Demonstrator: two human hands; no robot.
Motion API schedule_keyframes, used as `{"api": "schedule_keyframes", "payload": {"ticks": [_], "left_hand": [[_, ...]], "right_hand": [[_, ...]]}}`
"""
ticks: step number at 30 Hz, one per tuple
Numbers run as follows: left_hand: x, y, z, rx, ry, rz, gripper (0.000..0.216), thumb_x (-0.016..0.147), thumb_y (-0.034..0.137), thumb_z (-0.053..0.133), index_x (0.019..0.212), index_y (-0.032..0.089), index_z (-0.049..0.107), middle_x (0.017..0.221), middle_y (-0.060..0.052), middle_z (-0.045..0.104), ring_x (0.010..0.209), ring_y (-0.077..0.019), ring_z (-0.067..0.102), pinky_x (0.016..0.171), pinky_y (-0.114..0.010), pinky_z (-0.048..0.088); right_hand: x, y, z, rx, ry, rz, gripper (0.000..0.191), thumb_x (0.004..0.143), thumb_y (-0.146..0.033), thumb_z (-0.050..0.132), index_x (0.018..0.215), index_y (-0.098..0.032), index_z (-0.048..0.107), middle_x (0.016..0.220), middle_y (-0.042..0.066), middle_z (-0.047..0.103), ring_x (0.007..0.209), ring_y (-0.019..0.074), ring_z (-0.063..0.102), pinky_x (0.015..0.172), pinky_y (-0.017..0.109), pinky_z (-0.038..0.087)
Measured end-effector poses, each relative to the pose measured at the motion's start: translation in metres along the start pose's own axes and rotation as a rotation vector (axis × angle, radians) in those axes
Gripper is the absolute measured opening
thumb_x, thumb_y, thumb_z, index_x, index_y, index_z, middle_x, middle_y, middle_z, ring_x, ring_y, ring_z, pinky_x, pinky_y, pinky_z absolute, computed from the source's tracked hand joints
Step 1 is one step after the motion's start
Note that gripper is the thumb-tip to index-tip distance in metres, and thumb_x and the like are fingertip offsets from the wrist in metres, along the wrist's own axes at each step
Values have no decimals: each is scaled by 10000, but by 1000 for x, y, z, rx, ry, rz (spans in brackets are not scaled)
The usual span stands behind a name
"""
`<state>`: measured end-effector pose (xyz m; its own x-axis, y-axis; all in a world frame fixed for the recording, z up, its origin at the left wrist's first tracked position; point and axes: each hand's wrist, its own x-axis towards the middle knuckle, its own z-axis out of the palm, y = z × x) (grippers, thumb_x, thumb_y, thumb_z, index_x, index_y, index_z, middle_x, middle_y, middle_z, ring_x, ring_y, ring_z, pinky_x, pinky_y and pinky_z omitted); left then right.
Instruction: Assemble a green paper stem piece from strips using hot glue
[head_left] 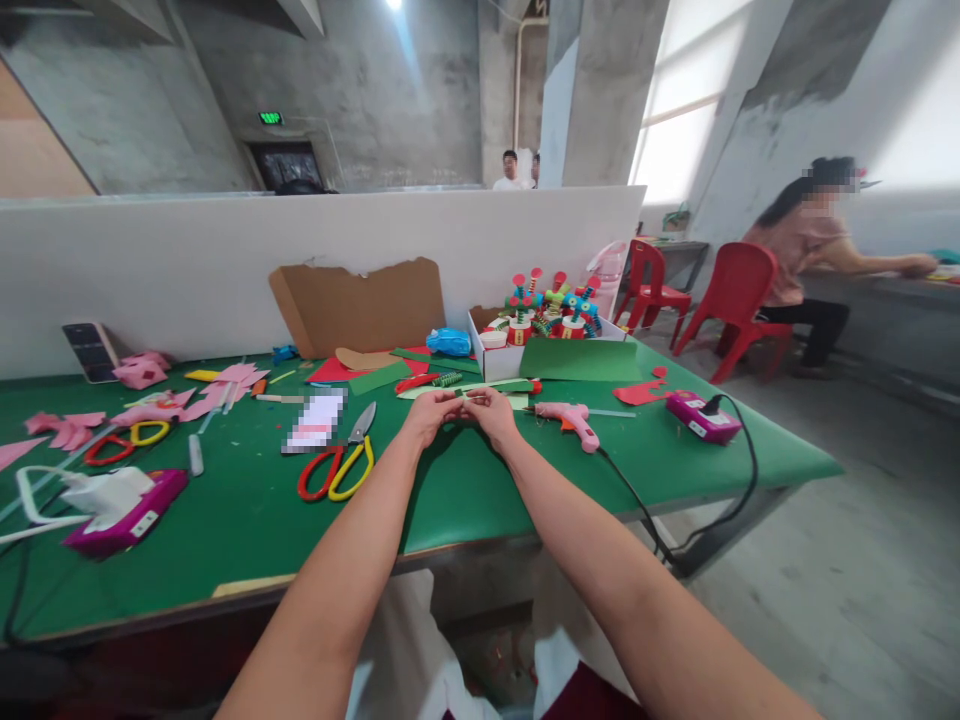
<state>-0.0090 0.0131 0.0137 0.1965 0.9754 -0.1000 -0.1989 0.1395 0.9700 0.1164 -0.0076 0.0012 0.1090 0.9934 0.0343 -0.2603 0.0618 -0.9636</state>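
Observation:
Both my arms reach forward over the green table. My left hand and my right hand meet fingertip to fingertip above the table's middle, both pinched on a small thin piece that I cannot make out. Red and yellow scissors lie just left of my left hand. A pink glue gun lies to the right of my right hand, its black cable running off the table's edge.
A white box of colourful craft figures and a green sheet stand behind my hands. Cardboard leans on the white partition. Pink paper scraps, more scissors and a magenta device lie left. A person sits at right on red chairs.

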Motion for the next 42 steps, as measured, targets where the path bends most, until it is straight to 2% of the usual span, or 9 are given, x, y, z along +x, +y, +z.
{"api": "schedule_keyframes", "payload": {"ticks": [7,11,15,18,21,27,31,37,42], "left_hand": [[2,5,-4,6,98,74,403,491,200,911,725,127,591,589,41,607,524,-76,572,551,-209,459],[0,6,-3,-23,83,42,369,520,143,894,737,124,595,608,22,619,551,-88,594,579,-223,486],[0,6,0,-51,59,22,306,567,77,858,738,112,606,615,7,628,544,-83,589,598,-232,498],[0,6,1,-60,43,26,291,579,44,843,744,106,612,618,-3,633,541,-82,586,596,-233,492],[1,7,1,-61,41,38,286,588,38,835,738,111,603,606,3,627,535,-80,583,589,-232,486],[3,5,1,-60,52,66,284,586,43,828,731,117,595,597,14,619,532,-77,576,599,-235,485],[4,4,0,-58,40,76,295,572,58,837,743,115,604,620,2,632,564,-88,589,635,-253,492],[4,6,1,-53,51,90,311,555,69,845,742,122,603,604,17,622,545,-80,574,592,-233,467],[4,6,0,-65,39,100,320,544,68,851,736,121,600,608,17,616,536,-74,566,579,-226,459]], "right_hand": [[-28,-32,-18,-74,34,-64,206,685,-286,742,817,-195,613,667,-48,637,555,115,646,602,274,584],[-62,-58,-75,-357,29,-177,286,703,-448,702,835,-198,655,787,9,696,650,159,668,645,314,577],[-84,-76,-141,-839,236,-256,313,746,-493,608,809,-193,674,739,54,708,686,199,640,659,320,515],[-88,-85,-169,-1123,366,-281,297,763,-465,552,761,-192,671,786,84,720,756,224,640,721,333,478],[-84,-91,-172,-1284,376,-221,295,765,-473,561,744,-196,662,807,89,726,788,233,651,703,310,453],[-66,-99,-154,-1493,161,172,368,808,-448,567,525,-213,578,543,39,645,606,192,623,567,258,370],[-63,-100,-154,-1366,150,173,436,823,-403,576,444,-198,512,445,28,576,481,149,548,506,250,362],[-79,-99,-153,-348,191,89,256,710,-400,761,729,-186,621,653,44,682,543,143,628,524,246,540],[-75,-91,-123,32,-4,136,274,813,-489,665,798,-217,631,578,-20,556,450,106,542,443,222,551]]}}
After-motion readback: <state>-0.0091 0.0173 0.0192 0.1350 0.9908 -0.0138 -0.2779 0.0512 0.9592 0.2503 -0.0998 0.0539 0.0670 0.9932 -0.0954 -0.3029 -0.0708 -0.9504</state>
